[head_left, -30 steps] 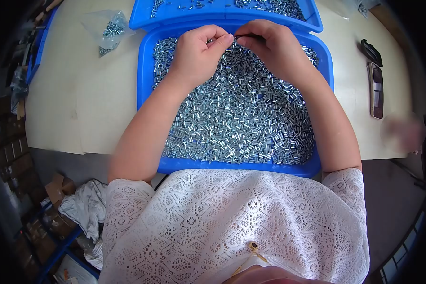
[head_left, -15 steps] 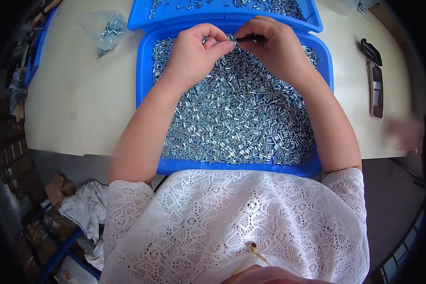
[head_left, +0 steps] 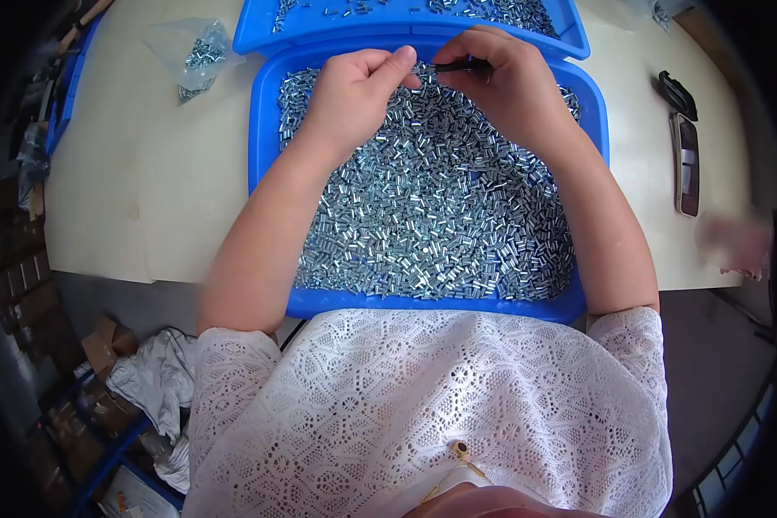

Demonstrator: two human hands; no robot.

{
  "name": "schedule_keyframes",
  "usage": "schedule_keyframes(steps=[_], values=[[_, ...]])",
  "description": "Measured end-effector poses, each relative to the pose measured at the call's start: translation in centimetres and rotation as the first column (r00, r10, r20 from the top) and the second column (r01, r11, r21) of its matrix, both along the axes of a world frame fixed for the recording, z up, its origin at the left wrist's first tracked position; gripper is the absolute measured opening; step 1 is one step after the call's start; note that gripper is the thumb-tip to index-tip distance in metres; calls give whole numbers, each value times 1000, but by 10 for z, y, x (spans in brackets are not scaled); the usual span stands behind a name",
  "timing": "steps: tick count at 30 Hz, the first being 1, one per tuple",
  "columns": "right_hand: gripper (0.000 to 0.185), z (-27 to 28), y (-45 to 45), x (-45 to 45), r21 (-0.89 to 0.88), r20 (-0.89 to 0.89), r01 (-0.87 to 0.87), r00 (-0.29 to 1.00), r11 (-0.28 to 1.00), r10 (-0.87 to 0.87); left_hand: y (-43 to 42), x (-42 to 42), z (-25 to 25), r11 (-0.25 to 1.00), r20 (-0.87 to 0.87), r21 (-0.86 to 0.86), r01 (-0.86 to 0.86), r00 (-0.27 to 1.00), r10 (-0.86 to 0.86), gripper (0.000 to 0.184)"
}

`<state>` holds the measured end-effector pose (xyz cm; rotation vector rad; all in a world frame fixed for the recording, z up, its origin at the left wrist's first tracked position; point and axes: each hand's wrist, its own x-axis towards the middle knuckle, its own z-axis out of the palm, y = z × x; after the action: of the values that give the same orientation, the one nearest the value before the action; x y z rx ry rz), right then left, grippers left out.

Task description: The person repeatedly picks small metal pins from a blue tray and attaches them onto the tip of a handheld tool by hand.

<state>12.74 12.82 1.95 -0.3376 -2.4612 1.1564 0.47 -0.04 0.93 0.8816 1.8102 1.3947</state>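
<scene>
Over the far part of a blue plastic tub (head_left: 257,138), my left hand (head_left: 351,99) has its fingers curled and the thumb laid on the bent forefinger. Whatever it may hold is hidden. Opposite it, my right hand (head_left: 514,91) pinches a slim black tool (head_left: 464,66), whose tip points left toward my left hand; its exact kind does not show. The two hands are slightly apart. Below them, small shiny metal cylinders (head_left: 423,207), like short pins or sleeves, fill the tub in a thick layer.
A second blue tub (head_left: 388,28) with more metal pieces stands behind. A clear bag of small metal parts (head_left: 200,60) lies left on the pale table (head_left: 147,198). At right are a phone (head_left: 686,164), a black object (head_left: 678,95) and a blurred hand-like shape (head_left: 738,244).
My hands have drawn a little apart. The left thumb has lifted away from the black tool's tip and moved up onto the forefinger. The tool remains in my right hand.
</scene>
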Motion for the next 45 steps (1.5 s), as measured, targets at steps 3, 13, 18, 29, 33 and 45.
schedule_keyframes(steps=[3, 13, 18, 29, 33, 45], values=[[14, 0, 0, 1, 11, -14, 4, 1000, 1000, -4, 1, 3, -2, 994, 107, 75, -83, 991, 75, 15], [14, -1, 0, 1, -5, -10, 3, 1000, 1000, -3, 4, 1, -10, 994, -12, 99, -40, 999, 42, 16], [14, 0, 1, 1, 25, 8, 13, 1000, 1000, -13, -1, 2, -5, 998, -234, 60, -32, 971, 46, 17], [14, -3, 3, 1, 144, -1, -61, 998, 988, 61, -1, 4, -2, 996, -165, 72, -51, 984, 63, 17], [14, -2, 0, 0, 61, -113, -4, 994, 998, 11, 0, 3, -5, 993, -156, 109, -39, 986, 55, 17], [13, 4, 0, 0, 180, -203, 34, 979, 983, 4, -1, -1, 2, 1000, 323, -17, -25, 946, 29, 23]])
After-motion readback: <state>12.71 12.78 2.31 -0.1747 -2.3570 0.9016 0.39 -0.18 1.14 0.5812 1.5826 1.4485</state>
